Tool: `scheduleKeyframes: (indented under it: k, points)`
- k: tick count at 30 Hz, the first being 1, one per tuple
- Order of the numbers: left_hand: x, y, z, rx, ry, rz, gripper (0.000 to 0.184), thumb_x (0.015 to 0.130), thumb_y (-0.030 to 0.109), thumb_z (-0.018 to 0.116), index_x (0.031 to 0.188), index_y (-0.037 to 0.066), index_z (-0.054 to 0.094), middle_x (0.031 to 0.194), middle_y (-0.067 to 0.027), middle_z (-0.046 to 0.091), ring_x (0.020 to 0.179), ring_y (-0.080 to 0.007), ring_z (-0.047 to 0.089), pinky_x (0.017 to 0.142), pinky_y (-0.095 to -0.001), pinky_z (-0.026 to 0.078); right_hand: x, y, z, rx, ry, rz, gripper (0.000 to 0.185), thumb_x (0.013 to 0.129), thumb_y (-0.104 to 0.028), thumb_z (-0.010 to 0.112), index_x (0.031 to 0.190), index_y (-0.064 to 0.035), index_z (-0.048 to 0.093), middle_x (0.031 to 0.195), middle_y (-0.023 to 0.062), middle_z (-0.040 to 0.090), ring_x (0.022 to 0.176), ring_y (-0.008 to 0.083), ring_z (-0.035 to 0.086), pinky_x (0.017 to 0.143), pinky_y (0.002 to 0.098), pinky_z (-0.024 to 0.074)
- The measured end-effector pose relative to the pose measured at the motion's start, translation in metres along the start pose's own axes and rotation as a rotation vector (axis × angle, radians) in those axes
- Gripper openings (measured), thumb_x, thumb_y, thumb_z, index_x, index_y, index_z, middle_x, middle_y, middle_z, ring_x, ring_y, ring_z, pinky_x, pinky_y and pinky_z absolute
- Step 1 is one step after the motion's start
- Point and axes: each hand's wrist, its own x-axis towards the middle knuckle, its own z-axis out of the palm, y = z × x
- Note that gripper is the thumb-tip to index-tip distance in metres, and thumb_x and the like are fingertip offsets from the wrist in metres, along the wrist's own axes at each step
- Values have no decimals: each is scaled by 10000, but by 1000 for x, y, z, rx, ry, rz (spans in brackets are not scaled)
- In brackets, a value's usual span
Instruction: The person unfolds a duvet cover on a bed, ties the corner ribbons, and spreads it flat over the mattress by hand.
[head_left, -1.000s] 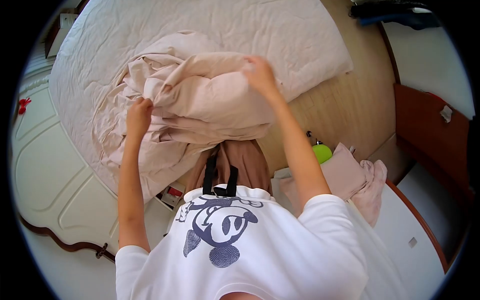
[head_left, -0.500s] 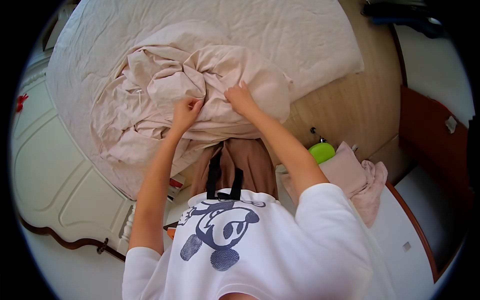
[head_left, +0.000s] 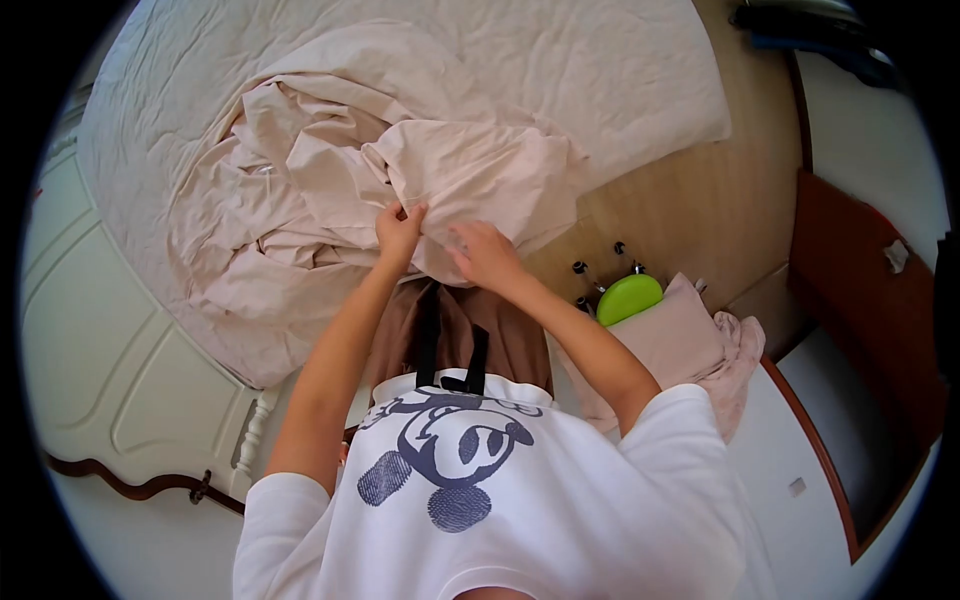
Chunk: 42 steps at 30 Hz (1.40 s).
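A pale pink duvet cover [head_left: 330, 190] lies bunched in loose folds on the near part of the bed. My left hand [head_left: 400, 232] is closed, pinching an edge of this fabric between thumb and fingers. Just to its right, my right hand [head_left: 485, 255] hovers over or lightly touches the near edge of the cover, its slightly blurred fingers apart. A fold rises from the left hand's pinch and spreads to the right. A small white tag [head_left: 265, 170] shows among the wrinkles on the left.
Under the cover is a bed with a cream quilted top [head_left: 600, 80]. A white panelled headboard [head_left: 120, 350] stands at left. On the right, a round green-topped object [head_left: 630, 299] and a folded pink cloth [head_left: 670, 340] sit beside the wooden floor [head_left: 690, 215].
My left hand has shifted right and slightly down with the pinched fabric. My right hand has come down towards me, off the upper fold. The cover's right part has been drawn flatter.
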Motion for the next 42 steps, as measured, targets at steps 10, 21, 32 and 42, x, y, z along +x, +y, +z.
scheduleKeyframes:
  k: [10,21,32,42]
  points:
    - [-89,22,-12,162,-65,341,251,736,37,757,698,4,511,594,23,374,544,-83,345,482,-250,284,73,-34,0,152,-58,261,243,790,-242,638,812,-2,672,801,205,666,752,323,663,707,398,515]
    - [-149,60,-21,368,-307,958,142,773,73,727,807,0,609,720,-64,515,605,-176,518,538,-272,403,56,-53,-18,156,-419,274,304,813,-255,656,945,18,651,840,123,669,749,191,631,715,310,502]
    - [-134,116,-80,-85,-104,-126,684,760,464,731,1172,-23,482,994,-112,570,823,-170,574,624,-301,487,-19,-169,-106,1480,-66,236,290,990,-144,443,1241,-8,494,1150,79,610,1003,153,608,879,302,500]
    - [-177,129,-73,-739,-628,-1,200,966,164,477,1103,30,534,1119,-115,602,1010,-231,603,886,-447,508,-66,-204,-146,1567,47,57,279,1011,-251,409,1168,-43,508,1075,83,627,944,174,633,810,310,547]
